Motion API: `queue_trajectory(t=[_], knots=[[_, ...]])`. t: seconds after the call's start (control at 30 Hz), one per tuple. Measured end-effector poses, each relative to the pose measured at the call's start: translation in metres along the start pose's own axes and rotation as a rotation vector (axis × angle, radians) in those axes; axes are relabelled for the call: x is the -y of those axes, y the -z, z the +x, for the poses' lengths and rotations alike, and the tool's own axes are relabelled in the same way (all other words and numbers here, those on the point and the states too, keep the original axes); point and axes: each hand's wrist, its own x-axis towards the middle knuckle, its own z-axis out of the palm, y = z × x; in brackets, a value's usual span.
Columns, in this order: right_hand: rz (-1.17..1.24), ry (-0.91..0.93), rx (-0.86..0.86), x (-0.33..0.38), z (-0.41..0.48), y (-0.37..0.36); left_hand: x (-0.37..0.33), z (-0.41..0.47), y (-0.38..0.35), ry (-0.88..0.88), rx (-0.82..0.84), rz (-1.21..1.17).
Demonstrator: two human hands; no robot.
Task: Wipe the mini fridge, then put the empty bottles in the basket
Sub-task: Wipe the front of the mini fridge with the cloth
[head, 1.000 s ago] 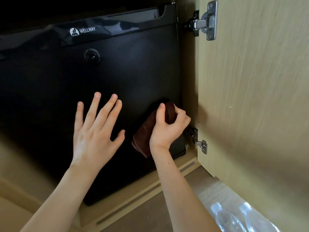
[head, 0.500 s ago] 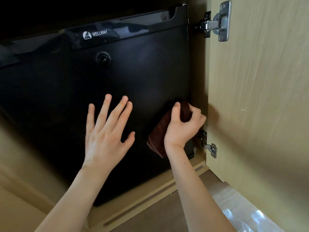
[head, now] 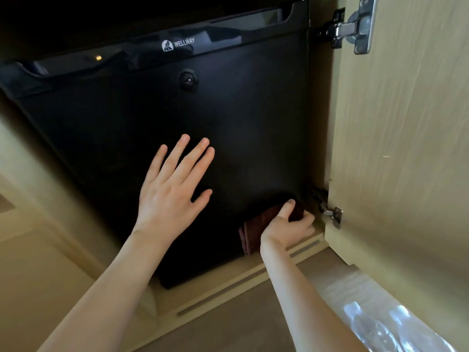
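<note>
A black mini fridge (head: pixel 241 118) with a closed door sits inside a wooden cabinet. My left hand (head: pixel 172 191) lies flat on the door with its fingers spread. My right hand (head: pixel 288 227) grips a folded dark brown cloth (head: pixel 256 227) and presses it against the door's lower right corner. Clear empty bottles (head: pixel 375 323) lie on the floor at the bottom right, partly cut off by the frame edge. No basket is in view.
The open wooden cabinet door (head: pixel 406 148) stands close on the right, with metal hinges (head: pixel 355 26) at top and bottom. A wooden base ledge (head: pixel 228 283) runs under the fridge. Wooden floor lies below.
My right hand has slid the cloth down the door's right side to the lower corner. My left hand stays flat on the door.
</note>
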Motion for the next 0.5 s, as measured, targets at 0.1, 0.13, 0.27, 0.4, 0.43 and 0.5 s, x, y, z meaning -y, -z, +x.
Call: queue_trajectory(t=[0.1, 0.13, 0.27, 0.4, 0.43, 0.5], knots=[[-0.011, 0.012, 0.007, -0.008, -0.031, -0.006, 0.015, -0.012, 0.007, -0.002, 0.026, 0.023], [-0.012, 0.014, 0.010, -0.012, -0.042, -0.007, 0.020, -0.017, 0.010, -0.002, 0.034, 0.031], [-0.019, 0.007, 0.037, -0.028, -0.090, -0.013, 0.037, -0.034, 0.018, 0.007, 0.050, 0.058], [-0.025, -0.052, 0.076, -0.043, -0.152, -0.020, 0.047, -0.048, 0.024, 0.027, 0.074, 0.050], [-0.028, -0.064, 0.089, -0.046, -0.167, -0.021, 0.049, -0.050, 0.024, 0.029, 0.086, 0.049], [-0.027, -0.089, 0.103, -0.050, -0.191, -0.023, 0.052, -0.054, 0.025, 0.030, 0.109, 0.053]])
